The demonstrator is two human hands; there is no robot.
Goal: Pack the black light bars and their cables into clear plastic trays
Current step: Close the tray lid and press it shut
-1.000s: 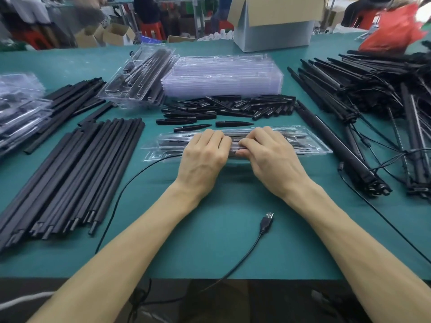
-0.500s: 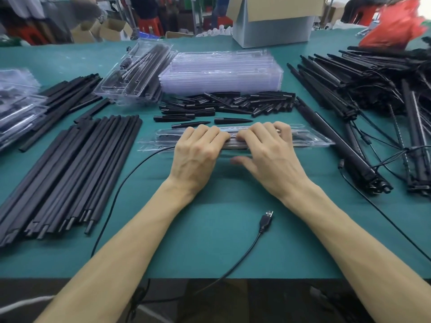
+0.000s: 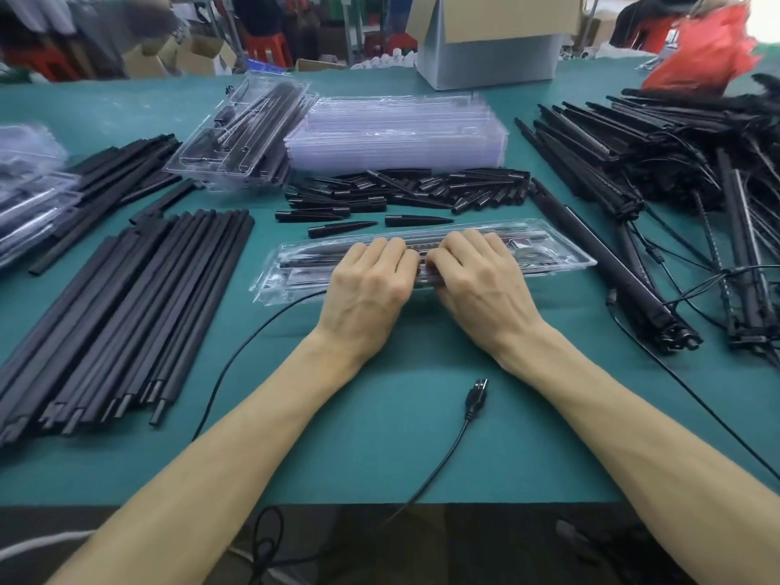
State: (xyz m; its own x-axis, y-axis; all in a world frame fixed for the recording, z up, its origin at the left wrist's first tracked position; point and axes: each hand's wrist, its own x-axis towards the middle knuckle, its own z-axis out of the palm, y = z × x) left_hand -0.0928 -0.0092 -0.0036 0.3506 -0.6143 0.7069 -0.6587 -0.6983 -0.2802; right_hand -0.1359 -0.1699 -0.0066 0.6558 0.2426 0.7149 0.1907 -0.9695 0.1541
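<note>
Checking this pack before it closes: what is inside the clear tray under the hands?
Black light bars lie lengthwise inside the clear tray, showing at both ends. The left hand and right hand cover its middle, hiding what lies there.

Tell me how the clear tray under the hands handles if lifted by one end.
The clear tray looks thin and long, so it would probably flex or sag. Its glossy plastic may be slippery. The cable trailing out would likely drag.
</note>
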